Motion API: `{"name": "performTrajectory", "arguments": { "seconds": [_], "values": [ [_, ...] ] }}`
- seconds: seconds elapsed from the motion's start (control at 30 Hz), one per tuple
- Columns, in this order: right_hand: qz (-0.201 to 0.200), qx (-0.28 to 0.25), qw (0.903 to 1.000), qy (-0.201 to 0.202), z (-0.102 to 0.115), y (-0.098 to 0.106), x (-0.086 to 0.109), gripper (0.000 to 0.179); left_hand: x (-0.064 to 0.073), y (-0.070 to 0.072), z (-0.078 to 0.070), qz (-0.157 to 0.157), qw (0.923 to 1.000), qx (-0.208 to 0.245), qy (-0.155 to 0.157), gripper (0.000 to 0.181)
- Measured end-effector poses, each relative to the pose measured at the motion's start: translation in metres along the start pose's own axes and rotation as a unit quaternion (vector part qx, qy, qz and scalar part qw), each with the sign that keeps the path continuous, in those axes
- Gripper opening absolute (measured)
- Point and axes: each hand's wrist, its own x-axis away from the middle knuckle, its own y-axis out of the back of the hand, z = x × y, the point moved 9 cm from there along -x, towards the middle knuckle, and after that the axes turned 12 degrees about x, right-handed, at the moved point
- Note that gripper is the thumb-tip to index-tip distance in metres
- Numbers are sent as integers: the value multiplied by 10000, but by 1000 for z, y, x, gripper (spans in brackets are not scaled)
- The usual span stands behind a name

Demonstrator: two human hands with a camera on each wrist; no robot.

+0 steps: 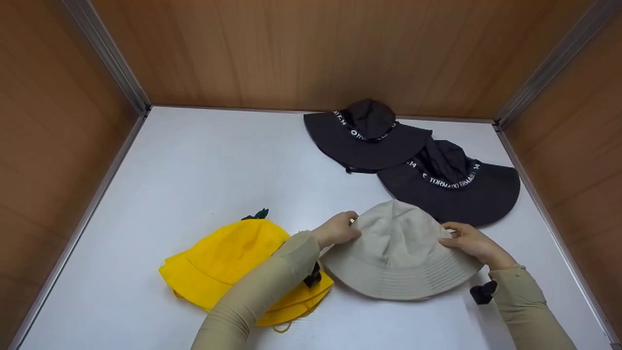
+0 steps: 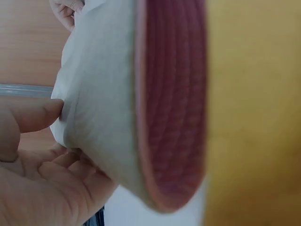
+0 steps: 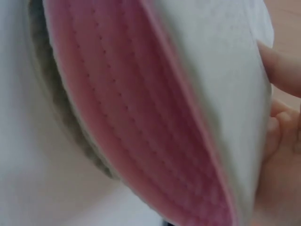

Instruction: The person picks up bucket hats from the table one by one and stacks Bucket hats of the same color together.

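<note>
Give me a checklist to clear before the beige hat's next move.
1. Left hand grips the beige hat: ok.
2. Right hand grips its opposite side: ok.
3. Pink lining visible: ok, in both wrist views.
4. Beige hat off the table: cannot tell.
5. Beige hat clear of the yellow hat: cannot tell; edges meet in the head view.
6. Farther dark hat apart from nearer dark hat: not ok; they overlap.

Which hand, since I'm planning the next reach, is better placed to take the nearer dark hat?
Probably the right hand: it pinches the beige hat on its right side, just beside the nearer dark hat. The left hand pinches the opposite side, farther off. Either would first need to let go.
</note>
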Motion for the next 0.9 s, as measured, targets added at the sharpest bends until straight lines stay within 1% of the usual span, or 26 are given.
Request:
{"name": "performTrajectory", "arguments": {
  "seconds": [0.1, 0.23, 0.37, 0.63, 0.77, 0.9],
  "values": [
    [-66, -115, 9999, -93, -4, -2, -2, 46, 0, 0, 6, 7, 9999, -52, 120, 38],
    [-139, -74, 9997, -174, -6, -4, -2, 48, 1, -1, 10, 13, 9997, -175, 180, 41],
    [-156, -3, 9997, -204, -7, -4, -2, 47, 3, 0, 8, 24, 9995, -283, 117, 39],
    [-223, 205, 9995, -107, -2, 1, 1, 44, 5, 5, 4, -47, 9996, -281, 46, 31],
    [-380, 446, 9983, -61, 1, 0, 3, 42, 4, 4, 7, -132, 9989, -445, 91, 27],
    [-688, 927, 9933, 74, 3, 0, 4, 42, 1, 3, 10, -260, 9974, -674, 42, 20]
  ]
}}
